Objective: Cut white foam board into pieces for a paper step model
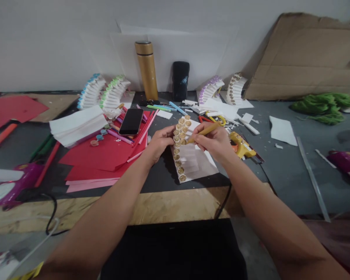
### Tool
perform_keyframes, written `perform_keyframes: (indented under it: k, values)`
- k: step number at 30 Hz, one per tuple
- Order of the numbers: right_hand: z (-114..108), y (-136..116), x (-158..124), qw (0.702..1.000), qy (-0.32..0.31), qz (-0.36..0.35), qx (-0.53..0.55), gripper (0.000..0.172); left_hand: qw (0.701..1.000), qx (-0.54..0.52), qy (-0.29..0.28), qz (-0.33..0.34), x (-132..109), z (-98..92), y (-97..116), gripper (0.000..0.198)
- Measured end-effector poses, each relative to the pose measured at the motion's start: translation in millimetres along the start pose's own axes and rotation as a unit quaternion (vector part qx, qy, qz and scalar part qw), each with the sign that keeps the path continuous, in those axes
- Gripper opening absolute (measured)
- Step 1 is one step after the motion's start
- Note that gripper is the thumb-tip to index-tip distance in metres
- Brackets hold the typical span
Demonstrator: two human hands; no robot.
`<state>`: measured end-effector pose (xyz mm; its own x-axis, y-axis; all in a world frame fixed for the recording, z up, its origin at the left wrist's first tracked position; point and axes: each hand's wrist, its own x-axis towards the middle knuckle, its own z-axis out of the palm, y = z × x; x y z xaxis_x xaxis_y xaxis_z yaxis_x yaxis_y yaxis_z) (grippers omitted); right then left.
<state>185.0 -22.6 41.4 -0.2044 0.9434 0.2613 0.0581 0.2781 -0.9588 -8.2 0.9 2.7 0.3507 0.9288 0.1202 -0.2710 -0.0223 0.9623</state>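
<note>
A white paper craft point(192, 165) stands on the dark table in front of me, with a curved double row of gold-coloured round ends along its left side. My left hand point(161, 144) is closed on the upper left edge of the craft, its thumb near the round ends. In my right hand point(214, 142) is a gold-brown marker point(204, 132), gripped like a pen. The marker's tip meets or nearly meets one of the gold rounds; I cannot tell whether it touches. My right fingers partly hide the craft's upper right side.
Red paper sheets point(90, 153) and a phone point(131, 121) lie left. Behind stand a gold flask point(147, 72), a dark upright device point(180, 81) and similar crafts with blue point(90, 93) and purple point(210, 90) ends. A yellow tool point(241, 146) and green yarn point(323, 107) lie right.
</note>
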Motion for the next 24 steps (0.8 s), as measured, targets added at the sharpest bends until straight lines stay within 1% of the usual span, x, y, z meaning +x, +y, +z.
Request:
perform_keyframes:
  k: [5, 9, 11, 15, 20, 24]
  values:
    - [-1.9, 2.7, 2.1, 1.0, 0.021, -0.007, 0.004, 0.006, 1.0, 0.004, 0.01, 0.0, -0.9, 1.6, 2.1, 0.068]
    - [-2.3, 2.7, 3.2, 0.998, 0.046, -0.008, 0.043, 0.008, 1.0, 0.006, 0.003, 0.0, -0.7, 1.0, 1.7, 0.068]
    - [-0.9, 2.4, 3.0, 0.997, 0.046, -0.006, 0.055, 0.01, 1.0, 0.011, 0.007, 0.0, -0.5, 0.5, 1.0, 0.068]
    - [1.5, 2.8, 2.7, 0.998, 0.038, -0.011, 0.038, 0.015, 1.0, 0.011, 0.004, -0.003, -0.4, 0.8, 0.9, 0.068]
    - [1.6, 1.1, 2.4, 0.999, 0.031, -0.01, 0.021, 0.013, 1.0, 0.008, 0.01, -0.006, -1.1, 2.5, 2.4, 0.067]
    - [2.1, -1.6, 1.7, 0.999, 0.028, -0.007, 0.022, 0.012, 1.0, 0.012, 0.0, -0.001, -1.1, 1.9, 2.1, 0.067]
